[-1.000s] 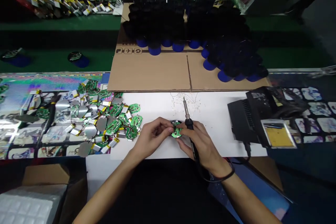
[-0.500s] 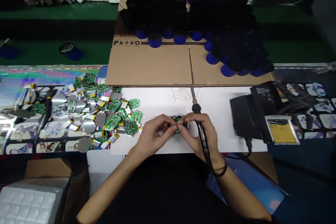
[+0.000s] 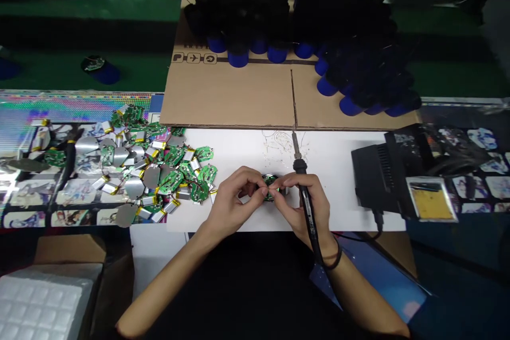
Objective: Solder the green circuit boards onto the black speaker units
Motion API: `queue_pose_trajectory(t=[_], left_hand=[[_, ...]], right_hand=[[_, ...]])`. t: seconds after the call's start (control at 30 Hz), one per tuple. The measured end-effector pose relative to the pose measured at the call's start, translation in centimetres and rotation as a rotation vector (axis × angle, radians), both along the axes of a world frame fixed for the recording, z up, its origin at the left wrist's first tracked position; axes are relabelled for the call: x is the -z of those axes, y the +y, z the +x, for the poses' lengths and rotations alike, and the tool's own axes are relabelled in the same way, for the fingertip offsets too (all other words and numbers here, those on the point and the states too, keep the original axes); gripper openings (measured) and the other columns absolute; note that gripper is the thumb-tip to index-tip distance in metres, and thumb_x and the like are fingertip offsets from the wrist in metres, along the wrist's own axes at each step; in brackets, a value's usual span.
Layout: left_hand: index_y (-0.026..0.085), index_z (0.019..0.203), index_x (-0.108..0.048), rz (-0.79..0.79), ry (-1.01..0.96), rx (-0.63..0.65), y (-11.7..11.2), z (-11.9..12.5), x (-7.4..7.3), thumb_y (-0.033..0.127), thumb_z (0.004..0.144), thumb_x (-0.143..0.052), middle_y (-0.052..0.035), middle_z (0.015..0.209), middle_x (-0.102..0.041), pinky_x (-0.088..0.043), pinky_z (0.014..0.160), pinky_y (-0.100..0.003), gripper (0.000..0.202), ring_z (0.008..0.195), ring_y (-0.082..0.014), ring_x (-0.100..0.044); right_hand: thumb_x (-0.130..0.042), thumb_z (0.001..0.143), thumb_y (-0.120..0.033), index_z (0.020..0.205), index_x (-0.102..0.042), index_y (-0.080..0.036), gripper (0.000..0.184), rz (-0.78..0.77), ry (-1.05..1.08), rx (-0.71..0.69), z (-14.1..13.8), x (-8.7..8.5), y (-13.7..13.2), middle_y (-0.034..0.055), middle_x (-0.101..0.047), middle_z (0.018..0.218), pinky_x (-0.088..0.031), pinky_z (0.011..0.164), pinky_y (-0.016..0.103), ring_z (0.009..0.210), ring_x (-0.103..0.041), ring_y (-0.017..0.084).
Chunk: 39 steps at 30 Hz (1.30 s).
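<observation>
A small round piece with a green circuit board (image 3: 269,178) sits on the white work surface, partly covered by my fingers. My left hand (image 3: 232,201) is closed in a pinch over its left side; whatever lies between thumb and forefinger is too small to make out. Across from it, the thumb and forefinger of my right hand (image 3: 291,213) also pinch over the board, their tips nearly meeting the left ones. A black soldering iron (image 3: 308,218) rests in the right hand, its metal tip pointing away from me and its cord running back past the wrist.
Left of my hands lies a pile of green circuit boards (image 3: 171,181) with silver battery cells and discs. A black soldering station (image 3: 372,180) with a yellow sponge (image 3: 430,203) stands right. Ahead, a cardboard sheet (image 3: 235,95) bears many black-and-blue cylinders (image 3: 238,58). Thin wire scraps lie near the iron's tip.
The camera view has shifted slightly. Both hands keep their pinch over the round board, with only small finger movement, and the iron stays in the right hand.
</observation>
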<state>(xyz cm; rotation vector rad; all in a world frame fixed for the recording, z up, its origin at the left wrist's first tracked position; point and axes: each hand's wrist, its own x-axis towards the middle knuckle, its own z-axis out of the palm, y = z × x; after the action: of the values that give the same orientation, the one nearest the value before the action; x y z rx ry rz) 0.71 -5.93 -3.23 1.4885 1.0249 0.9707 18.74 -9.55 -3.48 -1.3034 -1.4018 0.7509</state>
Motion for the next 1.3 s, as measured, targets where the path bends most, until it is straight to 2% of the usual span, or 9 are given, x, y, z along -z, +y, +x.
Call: queue_pose_trajectory(t=[0.1, 0.17, 0.27, 0.33, 0.47, 0.6, 0.73, 0.97, 1.3], left_hand=[[0.018, 0.095, -0.07, 0.148, 0.08, 0.067, 0.7, -0.9, 0.0, 0.016, 0.098, -0.068, -0.0054, 0.101, -0.068, -0.05, 0.071, -0.025, 0.004, 0.083, -0.0131, -0.062], [0.019, 0.098, -0.068, 0.259, 0.156, 0.174, 1.4, -1.5, 0.0, 0.012, 0.098, -0.066, -0.0063, 0.104, -0.071, -0.053, 0.086, -0.03, 0.007, 0.095, -0.0168, -0.065], [0.019, 0.1, -0.066, 0.378, 0.265, 0.332, 2.3, -2.1, -0.1, 0.01, 0.099, -0.061, -0.0069, 0.107, -0.075, -0.051, 0.095, -0.036, 0.011, 0.102, -0.0205, -0.066], [0.019, 0.1, -0.066, 0.425, 0.319, 0.375, 2.7, -2.1, -0.1, 0.011, 0.1, -0.059, -0.0066, 0.106, -0.076, -0.051, 0.093, -0.036, 0.011, 0.099, -0.0209, -0.065], [0.02, 0.098, -0.065, 0.475, 0.346, 0.404, 3.2, -1.9, -0.1, 0.01, 0.098, -0.058, -0.0062, 0.103, -0.076, -0.052, 0.089, -0.035, 0.013, 0.097, -0.0215, -0.062], [0.02, 0.096, -0.065, 0.473, 0.354, 0.421, 3.4, -1.9, 0.1, 0.011, 0.099, -0.057, -0.0069, 0.104, -0.076, -0.052, 0.088, -0.035, 0.013, 0.095, -0.0215, -0.061], [0.02, 0.095, -0.065, 0.465, 0.351, 0.419, 3.4, -2.0, 0.3, 0.011, 0.098, -0.057, -0.007, 0.106, -0.076, -0.051, 0.09, -0.036, 0.012, 0.097, -0.0218, -0.063], [0.02, 0.093, -0.064, 0.46, 0.328, 0.413, 3.3, -1.9, 0.0, 0.01, 0.097, -0.057, -0.007, 0.104, -0.075, -0.051, 0.088, -0.035, 0.013, 0.096, -0.0215, -0.062], [0.02, 0.093, -0.063, 0.467, 0.335, 0.419, 3.4, -1.9, 0.1, 0.009, 0.097, -0.056, -0.0062, 0.103, -0.074, -0.051, 0.088, -0.035, 0.013, 0.096, -0.0215, -0.062]], right_hand=[[-0.076, 0.094, -0.018, 0.107, -0.064, -0.027, 0.02, 0.011, -0.034, -0.046, 1.1, -0.3, -0.6, 0.0012, -0.077, 0.096, -0.064, 0.089, 0.037, 0.092, -0.078, 0.02], [-0.069, 0.1, -0.026, 0.109, -0.068, -0.026, 0.009, -0.018, -0.009, -0.05, 2.2, -0.9, -1.1, 0.0008, -0.074, 0.085, -0.063, 0.078, 0.036, 0.078, -0.076, 0.019], [-0.056, 0.106, -0.049, 0.129, -0.064, -0.026, 0.034, -0.114, 0.13, -0.031, 3.8, -2.3, -1.7, -0.0044, -0.062, 0.062, -0.052, 0.05, 0.03, 0.05, -0.06, 0.015], [-0.061, 0.102, -0.055, 0.134, -0.061, -0.028, 0.043, -0.134, 0.185, 0.005, 4.7, -3.3, -1.8, -0.004, -0.063, 0.064, -0.046, 0.044, 0.027, 0.051, -0.059, 0.015], [-0.076, 0.094, -0.034, 0.113, -0.075, -0.026, 0.021, -0.099, -0.011, 0.045, 5.9, -4.0, -2.0, 0.0028, -0.078, 0.085, -0.055, 0.051, 0.026, 0.065, -0.072, 0.016], [-0.082, 0.085, -0.019, 0.1, -0.081, -0.027, 0.016, 0.062, -0.247, 0.094, 6.6, -3.9, -2.4, 0.0023, -0.082, 0.083, -0.061, 0.053, 0.029, 0.064, -0.076, 0.018], [-0.078, 0.084, -0.018, 0.098, -0.078, -0.025, 0.016, 0.059, -0.311, -0.014, 6.4, -4.1, -2.5, 0.0027, -0.082, 0.082, -0.063, 0.053, 0.03, 0.064, -0.077, 0.019], [-0.074, 0.079, -0.014, 0.098, -0.069, -0.025, 0.023, 0.012, -0.262, -0.2, 5.8, -4.0, -1.9, 0.0005, -0.074, 0.074, -0.053, 0.045, 0.027, 0.056, -0.07, 0.017], [-0.075, 0.081, -0.016, 0.092, -0.069, -0.027, 0.016, -0.028, -0.263, -0.19, 5.7, -4.1, -1.6, 0.0007, -0.075, 0.074, -0.054, 0.046, 0.027, 0.058, -0.07, 0.017]])
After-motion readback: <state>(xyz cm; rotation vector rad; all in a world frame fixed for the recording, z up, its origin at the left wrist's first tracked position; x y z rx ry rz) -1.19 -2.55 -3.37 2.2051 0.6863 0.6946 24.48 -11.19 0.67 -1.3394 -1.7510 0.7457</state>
